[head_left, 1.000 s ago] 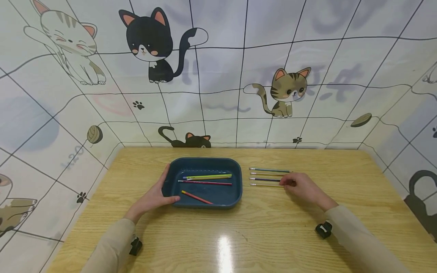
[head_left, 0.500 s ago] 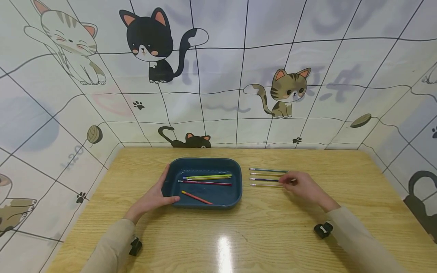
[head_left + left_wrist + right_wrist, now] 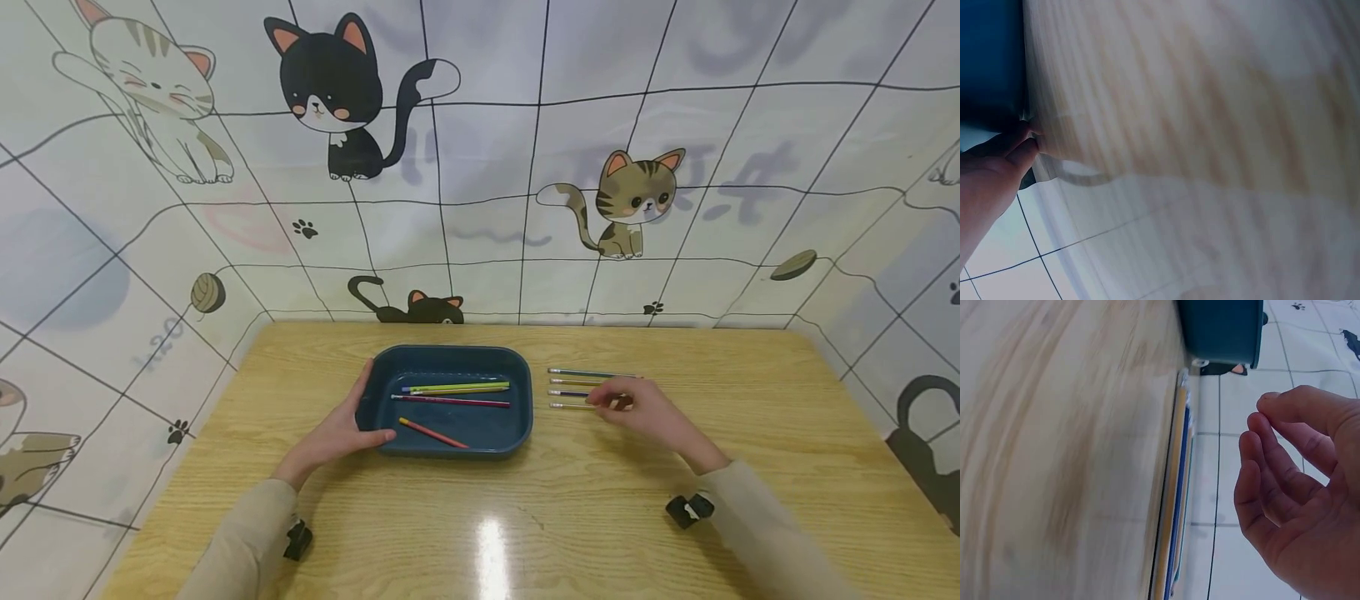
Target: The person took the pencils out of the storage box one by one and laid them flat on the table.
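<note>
A dark blue rectangular tray [image 3: 480, 427] stands on the table. Inside lie a red pencil [image 3: 432, 432], a maroon pencil [image 3: 461, 402] and two yellow-green pencils [image 3: 457, 388]. My left hand [image 3: 337, 433] holds the tray's near left corner, thumb over the rim and fingers along the outer left wall. Right of the tray, several eraser-tipped pencils lie in a parallel row, among them a green one [image 3: 588, 372] and a dark blue one [image 3: 572, 393]. Over their right part hovers my right hand [image 3: 637, 408], fingers loosely bent, nothing between thumb and fingertips in the right wrist view.
The wooden table [image 3: 570, 517] reaches back to a cat-patterned sheet [image 3: 487, 183] that also rises on both sides. Each wrist carries a small black camera, the right one [image 3: 688, 510] near the sleeve cuff.
My right hand has shifted left along the row of pencils, toward their eraser ends. The left hand, the tray and the pencils have stayed in place.
</note>
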Tool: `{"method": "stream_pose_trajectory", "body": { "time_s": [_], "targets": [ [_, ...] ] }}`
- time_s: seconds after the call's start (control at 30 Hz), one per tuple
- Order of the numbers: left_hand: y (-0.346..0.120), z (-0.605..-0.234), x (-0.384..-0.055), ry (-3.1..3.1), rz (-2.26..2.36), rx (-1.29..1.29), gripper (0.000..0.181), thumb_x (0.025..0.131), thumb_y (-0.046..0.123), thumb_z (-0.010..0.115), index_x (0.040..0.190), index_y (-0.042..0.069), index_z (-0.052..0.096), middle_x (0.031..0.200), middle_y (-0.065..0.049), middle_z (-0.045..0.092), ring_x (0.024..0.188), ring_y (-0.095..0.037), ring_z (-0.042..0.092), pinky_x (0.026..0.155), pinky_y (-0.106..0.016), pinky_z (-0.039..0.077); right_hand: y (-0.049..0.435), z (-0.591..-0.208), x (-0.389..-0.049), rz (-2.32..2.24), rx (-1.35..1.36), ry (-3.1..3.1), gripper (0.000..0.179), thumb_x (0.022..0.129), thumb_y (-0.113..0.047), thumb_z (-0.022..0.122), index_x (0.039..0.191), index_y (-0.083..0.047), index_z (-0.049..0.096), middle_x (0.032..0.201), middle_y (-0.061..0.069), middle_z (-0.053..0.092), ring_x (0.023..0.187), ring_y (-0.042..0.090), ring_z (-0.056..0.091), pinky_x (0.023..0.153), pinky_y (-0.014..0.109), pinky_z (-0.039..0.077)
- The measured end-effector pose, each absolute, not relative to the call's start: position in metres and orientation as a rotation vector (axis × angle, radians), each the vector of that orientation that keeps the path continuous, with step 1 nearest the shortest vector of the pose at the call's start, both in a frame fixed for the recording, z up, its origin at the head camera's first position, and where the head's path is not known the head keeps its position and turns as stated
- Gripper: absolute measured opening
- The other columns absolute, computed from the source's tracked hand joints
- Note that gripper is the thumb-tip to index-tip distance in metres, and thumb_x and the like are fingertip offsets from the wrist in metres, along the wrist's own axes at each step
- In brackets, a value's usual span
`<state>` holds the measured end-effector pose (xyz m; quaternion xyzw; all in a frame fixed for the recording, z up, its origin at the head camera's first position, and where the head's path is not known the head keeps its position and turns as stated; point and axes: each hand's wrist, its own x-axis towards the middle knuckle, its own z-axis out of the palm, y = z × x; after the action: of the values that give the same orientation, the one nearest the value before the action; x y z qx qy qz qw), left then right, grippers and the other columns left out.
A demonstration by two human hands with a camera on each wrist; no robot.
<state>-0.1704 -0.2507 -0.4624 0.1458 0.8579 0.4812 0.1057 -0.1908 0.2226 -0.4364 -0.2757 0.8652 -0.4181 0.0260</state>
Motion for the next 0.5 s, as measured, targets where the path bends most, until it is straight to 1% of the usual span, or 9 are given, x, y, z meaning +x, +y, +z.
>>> {"method": "stream_pose_trajectory", "body": {
  "time_s": [0.1,0.23,0.33,0.5],
  "targets": [
    [-0.251,-0.463,-0.170,2.527,1.422,0.428,0.115,0.080,0.027,0.079,0.156,0.025,-0.007,0.160,-0.013,-0.007,0.143,-0.041,0.000,0.108,-0.064,0.010,0.215,-0.435,-0.189,-1.340,-0.889,2.641,0.011,0.087,0.001,0.069,0.098,-0.001,0.071,0.094,0.008,0.069,0.081,0.015,0.060,0.067,0.029,0.052],
    [-0.250,-0.462,-0.170,2.524,1.425,0.423,0.115,0.080,0.028,0.079,0.156,0.023,-0.007,0.160,-0.013,-0.007,0.143,-0.041,0.000,0.108,-0.064,0.009,0.204,-0.434,-0.188,-1.411,-0.919,2.596,0.012,0.087,0.001,0.069,0.099,0.001,0.070,0.094,0.009,0.069,0.081,0.015,0.060,0.068,0.030,0.052],
    [-0.250,-0.462,-0.170,2.520,1.430,0.423,0.115,0.080,0.028,0.079,0.156,0.022,-0.007,0.160,-0.013,-0.007,0.143,-0.040,0.000,0.108,-0.064,0.009,0.197,-0.432,-0.187,-1.440,-0.905,2.562,0.013,0.088,0.000,0.068,0.101,0.001,0.070,0.095,0.008,0.069,0.082,0.014,0.060,0.070,0.030,0.052],
    [-0.250,-0.462,-0.170,2.519,1.437,0.426,0.115,0.080,0.028,0.080,0.156,0.024,-0.007,0.160,-0.014,-0.006,0.143,-0.040,0.000,0.109,-0.063,0.010,0.187,-0.433,-0.186,-1.463,-0.883,2.538,0.013,0.090,-0.003,0.068,0.101,-0.001,0.071,0.097,0.008,0.069,0.083,0.015,0.060,0.073,0.032,0.052]
  ]
}}
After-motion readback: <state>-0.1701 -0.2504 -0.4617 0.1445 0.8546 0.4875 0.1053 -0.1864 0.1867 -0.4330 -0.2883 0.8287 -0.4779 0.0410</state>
